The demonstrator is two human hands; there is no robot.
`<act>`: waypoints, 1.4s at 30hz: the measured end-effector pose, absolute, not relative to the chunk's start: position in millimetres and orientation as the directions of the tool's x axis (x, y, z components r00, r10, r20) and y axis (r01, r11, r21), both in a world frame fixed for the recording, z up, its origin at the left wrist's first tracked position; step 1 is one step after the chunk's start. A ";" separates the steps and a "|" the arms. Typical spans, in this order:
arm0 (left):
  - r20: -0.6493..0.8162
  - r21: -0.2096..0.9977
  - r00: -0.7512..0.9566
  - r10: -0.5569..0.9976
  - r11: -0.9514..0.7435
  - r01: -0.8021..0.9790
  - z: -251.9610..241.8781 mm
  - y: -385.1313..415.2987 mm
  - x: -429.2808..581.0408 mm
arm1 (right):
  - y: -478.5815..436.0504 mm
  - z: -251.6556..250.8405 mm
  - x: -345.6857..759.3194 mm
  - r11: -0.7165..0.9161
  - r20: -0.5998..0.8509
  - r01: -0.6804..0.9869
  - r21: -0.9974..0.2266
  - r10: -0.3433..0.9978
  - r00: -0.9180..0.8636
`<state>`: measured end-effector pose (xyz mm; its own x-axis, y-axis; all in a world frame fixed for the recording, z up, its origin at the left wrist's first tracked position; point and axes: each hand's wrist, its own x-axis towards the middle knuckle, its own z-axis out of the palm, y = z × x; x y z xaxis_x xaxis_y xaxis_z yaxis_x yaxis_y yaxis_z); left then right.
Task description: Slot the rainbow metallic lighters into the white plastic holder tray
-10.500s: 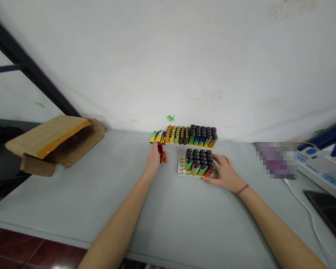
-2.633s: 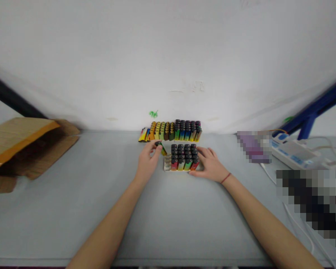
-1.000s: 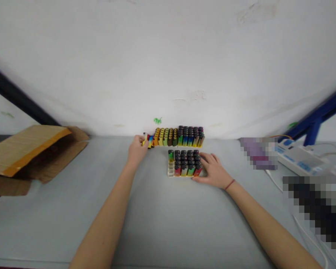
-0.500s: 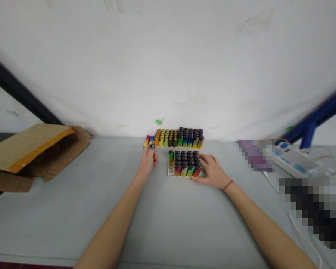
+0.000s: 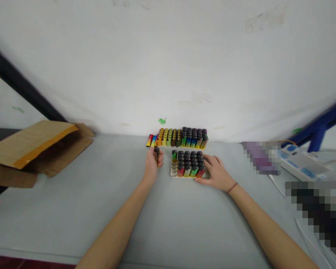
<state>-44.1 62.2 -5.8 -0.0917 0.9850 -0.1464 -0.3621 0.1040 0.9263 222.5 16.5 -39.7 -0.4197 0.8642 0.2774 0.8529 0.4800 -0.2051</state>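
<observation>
My left hand is closed around a lighter with a dark top, held upright left of a pale tray. Most of the lighter's body is hidden by the fingers. The tray holds rows of black-topped lighters in red, yellow and green; its left column has a green lighter at the back and bare slots in front. Against the tray's right end my right hand grips its corner, thumb at the near edge and fingers along the side.
Behind the tray, blocks of standing lighters line up by the wall, with two loose colourful lighters at their left. A torn cardboard box lies left. A power strip and white cable are on the right.
My left hand has drawn back from the loose lighters by the wall and turned, with a lighter now showing upright in its fingers. My right hand keeps its place at the tray.
</observation>
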 end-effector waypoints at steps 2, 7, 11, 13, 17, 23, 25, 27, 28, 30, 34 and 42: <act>-0.178 0.923 -0.116 0.977 0.125 -0.363 -5.2 62.4 -43.8 | 16.5 -39.9 223.1 0.482 0.281 0.852 -0.204 0.863 -0.420; -0.220 0.911 -0.179 0.959 0.137 -0.388 0.0 58.1 -41.2 | 16.4 -40.0 223.8 0.485 0.286 0.851 -0.202 0.860 -0.423; -0.253 0.891 -0.196 0.947 0.149 -0.429 4.6 55.0 -39.8 | 16.3 -40.7 223.8 0.484 0.288 0.853 -0.196 0.860 -0.422; -0.263 0.885 -0.201 0.944 0.153 -0.440 5.2 54.6 -39.2 | 16.1 -40.9 223.8 0.484 0.287 0.853 -0.194 0.860 -0.422; -0.307 0.863 -0.201 0.930 0.183 -0.471 3.7 54.2 -37.8 | 16.1 -41.0 223.7 0.481 0.284 0.854 -0.196 0.862 -0.421; -0.282 0.856 -0.233 0.931 0.134 -0.499 0.8 54.5 -37.8 | 16.2 -40.1 223.4 0.484 0.285 0.852 -0.200 0.861 -0.422; -0.269 0.845 -0.233 0.935 0.113 -0.523 0.1 55.7 -38.6 | 15.9 -39.8 223.0 0.478 0.280 0.855 -0.200 0.864 -0.418; -0.255 0.837 -0.216 0.943 0.103 -0.537 -0.4 57.1 -39.3 | 15.5 -39.7 222.7 0.470 0.275 0.859 -0.201 0.869 -0.411; -0.249 0.835 -0.208 0.946 0.101 -0.541 -0.5 57.6 -39.5 | 15.3 -39.7 222.6 0.468 0.274 0.861 -0.202 0.871 -0.409; -0.249 0.834 -0.197 0.948 0.107 -0.541 -0.5 58.0 -39.9 | 15.1 -40.0 222.5 0.467 0.275 0.861 -0.202 0.871 -0.408; -0.272 0.850 -0.197 0.942 0.139 -0.507 0.4 56.4 -40.7 | 15.2 -40.5 223.2 0.473 0.280 0.858 -0.203 0.867 -0.412; -0.057 0.946 -0.201 0.978 -0.012 -0.325 -1.6 52.2 -41.8 | 15.2 -39.7 224.2 0.480 0.273 0.854 -0.202 0.865 -0.421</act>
<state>-41.8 52.2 -1.6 -0.2012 0.9779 -0.0568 -0.3250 -0.0119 0.9456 224.2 15.2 -39.7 -0.4213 0.8648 0.2732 0.8538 0.4798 -0.2021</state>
